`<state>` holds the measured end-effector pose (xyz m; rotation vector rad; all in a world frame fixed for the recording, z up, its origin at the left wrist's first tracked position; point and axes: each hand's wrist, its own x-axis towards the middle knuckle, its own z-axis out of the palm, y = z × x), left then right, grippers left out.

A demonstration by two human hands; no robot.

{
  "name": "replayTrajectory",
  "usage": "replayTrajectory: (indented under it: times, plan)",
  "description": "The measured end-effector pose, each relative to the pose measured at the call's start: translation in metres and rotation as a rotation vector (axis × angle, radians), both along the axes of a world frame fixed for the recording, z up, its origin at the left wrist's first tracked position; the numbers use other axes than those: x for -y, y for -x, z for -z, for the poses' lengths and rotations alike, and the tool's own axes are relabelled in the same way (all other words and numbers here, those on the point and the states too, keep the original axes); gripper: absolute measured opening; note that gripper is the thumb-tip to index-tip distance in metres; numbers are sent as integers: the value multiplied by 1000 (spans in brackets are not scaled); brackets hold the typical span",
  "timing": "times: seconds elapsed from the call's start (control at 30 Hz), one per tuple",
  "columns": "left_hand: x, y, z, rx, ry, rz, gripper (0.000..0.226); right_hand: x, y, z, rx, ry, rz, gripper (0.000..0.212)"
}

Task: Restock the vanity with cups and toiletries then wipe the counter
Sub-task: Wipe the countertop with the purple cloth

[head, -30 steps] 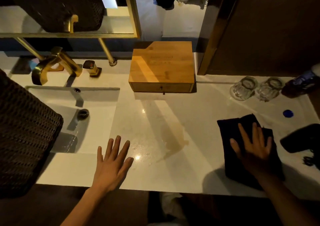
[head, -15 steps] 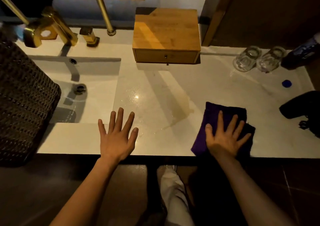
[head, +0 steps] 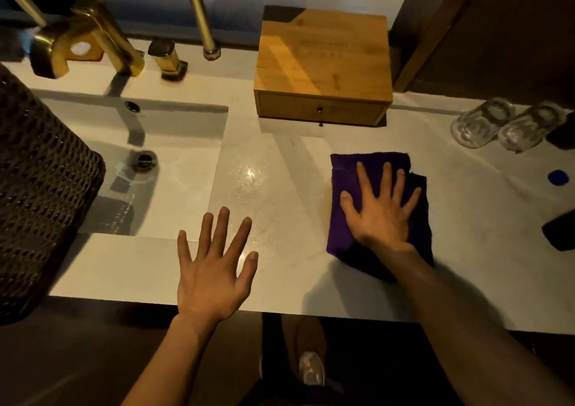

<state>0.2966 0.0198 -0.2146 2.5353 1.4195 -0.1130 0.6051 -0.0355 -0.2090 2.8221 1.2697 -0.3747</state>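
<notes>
A folded dark purple cloth [head: 370, 163] lies on the white counter [head: 485, 265], right of centre. My right hand [head: 381, 209] presses flat on the cloth with fingers spread. My left hand [head: 213, 268] hovers open over the counter's front edge beside the sink, holding nothing. A brownish stain [head: 325, 200] shows at the cloth's left edge, and water droplets [head: 250, 175] glisten on the counter between the hands. Two clear glass cups [head: 504, 125] stand upside down at the back right.
A bamboo drawer box [head: 322, 66] sits against the back wall. The sink basin [head: 174, 169] with a gold faucet [head: 84, 38] is at left. A dark woven basket [head: 40, 194] fills the far left. A blue cap [head: 558, 177] and dark objects [head: 560, 233] lie at the right edge.
My right hand has slid the cloth leftward from the counter's right side and then away from the front edge, up to the stain. My left hand stayed open near the sink.
</notes>
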Motion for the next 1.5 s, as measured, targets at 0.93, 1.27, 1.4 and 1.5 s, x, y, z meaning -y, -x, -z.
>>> replayTrajectory:
  times: [0.93,1.27,1.4,1.5]
  plan:
    - [-2,1,4,53,-8,-41,67,-42,-61,-6,41,-14,-480,66]
    - [-4,1,1,35,0,-44,68,-26,-25,-5,14,67,-1090,69]
    - [-3,2,-1,59,13,-63,66,47,-58,-7,-58,1,-1020,66]
    - [-2,0,-2,73,19,-73,64,74,-98,-10,-33,-1,-845,65]
